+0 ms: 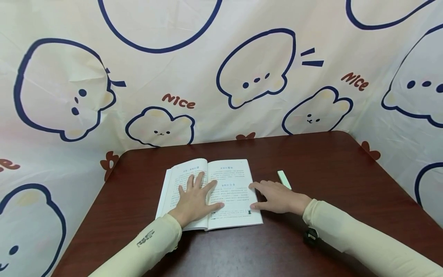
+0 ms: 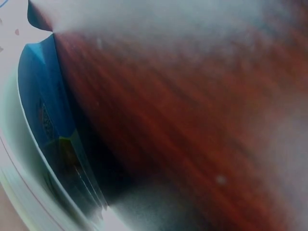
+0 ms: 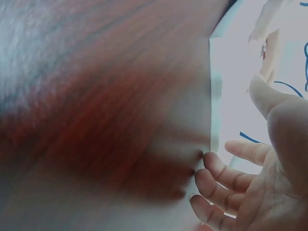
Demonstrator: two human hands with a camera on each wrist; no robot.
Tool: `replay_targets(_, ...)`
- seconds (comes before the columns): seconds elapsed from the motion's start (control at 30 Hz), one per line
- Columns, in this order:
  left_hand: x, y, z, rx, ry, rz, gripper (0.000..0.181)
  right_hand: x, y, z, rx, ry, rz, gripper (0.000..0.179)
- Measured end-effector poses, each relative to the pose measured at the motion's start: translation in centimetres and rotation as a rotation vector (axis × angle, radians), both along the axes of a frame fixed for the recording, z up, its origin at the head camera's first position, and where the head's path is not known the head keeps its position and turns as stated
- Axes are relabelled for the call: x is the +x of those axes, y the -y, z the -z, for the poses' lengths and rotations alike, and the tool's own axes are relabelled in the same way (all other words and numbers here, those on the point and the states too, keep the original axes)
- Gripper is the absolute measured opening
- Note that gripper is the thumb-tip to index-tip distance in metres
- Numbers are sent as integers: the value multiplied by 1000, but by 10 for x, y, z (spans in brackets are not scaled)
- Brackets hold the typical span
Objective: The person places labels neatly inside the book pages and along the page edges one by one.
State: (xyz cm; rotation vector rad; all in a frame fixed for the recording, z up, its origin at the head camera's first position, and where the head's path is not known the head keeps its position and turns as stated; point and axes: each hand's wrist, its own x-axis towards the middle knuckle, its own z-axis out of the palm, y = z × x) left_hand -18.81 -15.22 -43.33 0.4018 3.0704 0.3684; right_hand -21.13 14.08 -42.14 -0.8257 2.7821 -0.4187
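Observation:
An open book [image 1: 232, 173] with printed pages lies on the dark wooden table. My left hand [image 1: 194, 202] rests with spread fingers across its left page and centre fold, the thumb reaching onto the right page. At the book's right edge is my right hand [image 1: 278, 198], thumb and forefinger apart with their tips right at the page edge. In the right wrist view, the loosely bent fingers of the right hand [image 3: 260, 178] lie beside the book's edge [image 3: 215, 96]. The left wrist view shows part of the book's blue cover [image 2: 43, 91].
A pale green, narrow block [image 1: 283, 179] lies just beyond the right hand, partly hidden by it. A dark wrist device [image 1: 310, 236] hangs under the right sleeve. Behind the table [image 1: 311, 154] stands a cloth backdrop [image 1: 207, 77] with cartoon drawings, which also runs along both sides.

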Motion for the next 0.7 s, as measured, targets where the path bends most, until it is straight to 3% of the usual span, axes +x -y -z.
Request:
replay_targets(0.2, 0, -1, -1, 1, 5, -2, 82, -5, -10, -9, -42, 13, 26, 62)
replay_targets(0.7, 0, -1, 0, 6, -5, 4, 82, -14, -37, -24, -61, -80, 50, 53)
